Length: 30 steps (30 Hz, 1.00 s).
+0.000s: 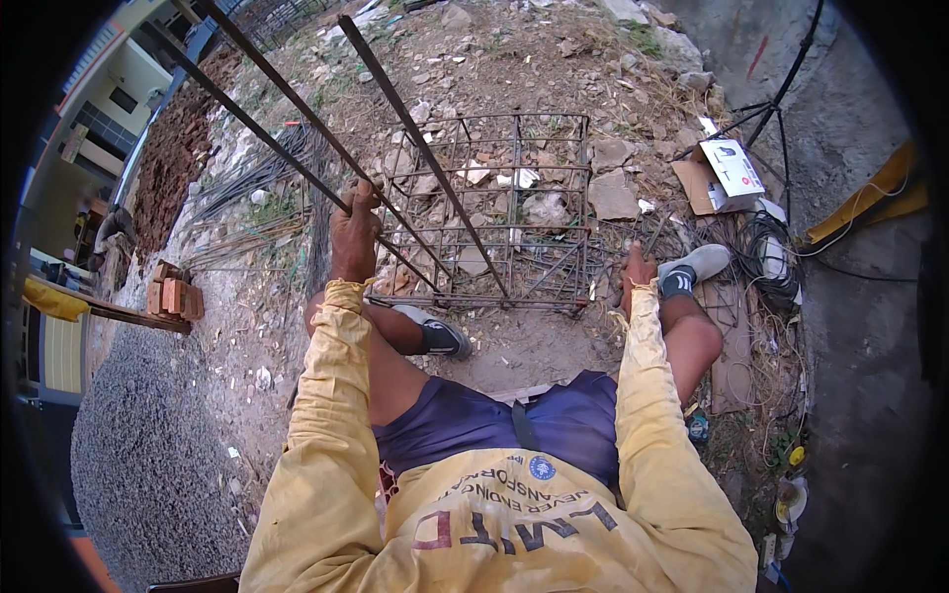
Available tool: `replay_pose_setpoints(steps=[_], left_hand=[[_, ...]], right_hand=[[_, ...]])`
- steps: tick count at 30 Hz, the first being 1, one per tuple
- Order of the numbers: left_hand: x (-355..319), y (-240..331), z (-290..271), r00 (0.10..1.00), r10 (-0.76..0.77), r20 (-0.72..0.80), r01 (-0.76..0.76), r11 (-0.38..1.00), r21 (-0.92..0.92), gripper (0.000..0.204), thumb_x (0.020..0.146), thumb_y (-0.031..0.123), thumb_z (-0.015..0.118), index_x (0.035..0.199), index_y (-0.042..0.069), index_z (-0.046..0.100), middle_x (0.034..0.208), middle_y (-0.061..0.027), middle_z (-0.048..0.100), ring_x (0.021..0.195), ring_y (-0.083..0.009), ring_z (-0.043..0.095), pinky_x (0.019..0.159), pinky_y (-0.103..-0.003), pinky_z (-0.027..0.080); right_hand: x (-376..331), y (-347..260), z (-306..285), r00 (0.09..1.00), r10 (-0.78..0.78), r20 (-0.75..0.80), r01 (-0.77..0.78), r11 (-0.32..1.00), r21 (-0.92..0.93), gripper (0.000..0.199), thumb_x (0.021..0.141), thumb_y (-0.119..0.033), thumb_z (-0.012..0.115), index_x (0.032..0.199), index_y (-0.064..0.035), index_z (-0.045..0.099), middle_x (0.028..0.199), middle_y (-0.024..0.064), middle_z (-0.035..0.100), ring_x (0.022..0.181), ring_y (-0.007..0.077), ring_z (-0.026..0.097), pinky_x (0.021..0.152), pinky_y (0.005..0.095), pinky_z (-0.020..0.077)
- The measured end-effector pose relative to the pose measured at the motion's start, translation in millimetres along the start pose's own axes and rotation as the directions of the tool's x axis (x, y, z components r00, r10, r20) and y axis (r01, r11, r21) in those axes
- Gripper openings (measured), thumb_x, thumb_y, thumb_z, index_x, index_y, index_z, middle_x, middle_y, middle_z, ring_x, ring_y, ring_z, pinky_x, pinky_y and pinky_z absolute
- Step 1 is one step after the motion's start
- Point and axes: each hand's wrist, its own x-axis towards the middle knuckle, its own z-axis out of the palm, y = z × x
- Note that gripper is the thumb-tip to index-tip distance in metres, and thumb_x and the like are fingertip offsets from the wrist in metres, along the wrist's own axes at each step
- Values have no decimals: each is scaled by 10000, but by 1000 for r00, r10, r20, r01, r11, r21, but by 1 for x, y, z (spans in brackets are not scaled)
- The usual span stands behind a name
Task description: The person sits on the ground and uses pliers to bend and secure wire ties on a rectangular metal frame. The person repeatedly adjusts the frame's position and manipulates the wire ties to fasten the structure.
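In front of me lies a rebar cage (511,212) of rusty brown rods, tied into a box of open squares. Several long steel bars, among them this thick one (420,143), slant up from its near side toward the upper left. My left hand (354,237) is closed round one of these slanting bars, and another passes close by its fingers. Just right of the cage's near corner, my right hand (639,273) is closed. Thin dark shapes show beside its fingers, but what it holds is too small to make out.
A white box (730,175) stands right of the cage, near a black tripod (769,109) and coiled black cable (769,262). Left are bundled thin rods (252,173), red bricks (176,296) and a gravel heap (148,435). Stone rubble (613,195) covers the ground. Another person (114,235) is far left.
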Motion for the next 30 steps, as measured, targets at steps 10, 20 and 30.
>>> replay_pose_setpoints(steps=[10, 20, 30], left_hand=[[1, -11, 3, 998, -49, -43, 56, 985, 166, 473, 899, 512, 604, 951, 47, 673, 736, -13, 569, 557, -57, 422, 483, -228, 327], [8, -18, -3, 979, 4, -205, 48, 968, 248, 431, 924, 406, 616, 1007, -15, 657, 798, -43, 637, 751, -113, 565, 691, -265, 450], [2, -15, -4, 994, -86, -72, 95, 988, 121, 361, 924, 367, 631, 1013, 18, 632, 812, -9, 604, 639, -58, 487, 540, -214, 377]], right_hand=[[-25, 7, -34, 989, -126, 71, 132, 988, -75, 478, 898, -544, 540, 907, -66, 529, 678, 52, 517, 462, 185, 466, 399, 334, 393], [-93, -51, -22, 979, 93, 180, -106, 992, 64, 362, 873, -416, 647, 896, -122, 437, 658, 18, 466, 411, 128, 398, 354, 303, 337], [-80, -38, 6, 956, 92, 278, -135, 981, 140, 457, 860, -392, 662, 1077, -55, 442, 632, 40, 470, 396, 145, 435, 314, 306, 332]])
